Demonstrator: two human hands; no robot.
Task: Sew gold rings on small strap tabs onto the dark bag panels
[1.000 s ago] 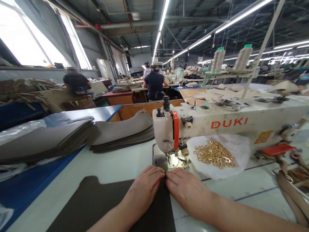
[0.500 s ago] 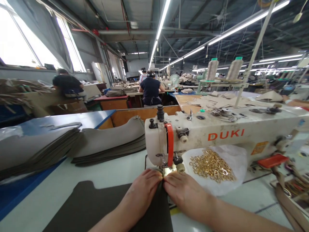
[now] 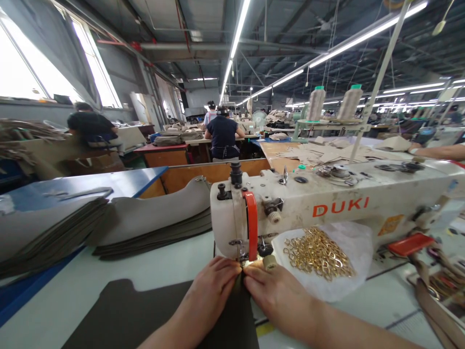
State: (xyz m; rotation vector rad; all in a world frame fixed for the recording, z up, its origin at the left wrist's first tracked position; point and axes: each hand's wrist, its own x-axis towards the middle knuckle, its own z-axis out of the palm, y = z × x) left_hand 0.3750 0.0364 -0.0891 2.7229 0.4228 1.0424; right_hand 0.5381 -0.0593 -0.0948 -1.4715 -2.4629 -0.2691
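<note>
A dark grey-green fabric panel (image 3: 152,315) lies flat on the sewing machine bed, its far edge under the machine head. My left hand (image 3: 214,286) is closed on the panel's edge just left of the needle area. Opposite it, my right hand (image 3: 272,293) pinches the same edge, fingertips almost meeting those of the left. The sewing machine (image 3: 290,203), white with a red guard strip, stands directly beyond both hands. My fingertips and the machine head hide the needle, presser foot and any small piece there.
Gold metal rings (image 3: 319,254) lie heaped on a white sheet (image 3: 359,276) under the machine arm. Stacked panels (image 3: 160,208) sit at the left. Thread cones (image 3: 315,104) stand behind. A co-worker (image 3: 223,133) sits ahead; another person's arm (image 3: 436,151) reaches in at right.
The whole view has shifted slightly, with the machine now a little lower and further left. Both hands keep about the same hold on the panel beside the needle area.
</note>
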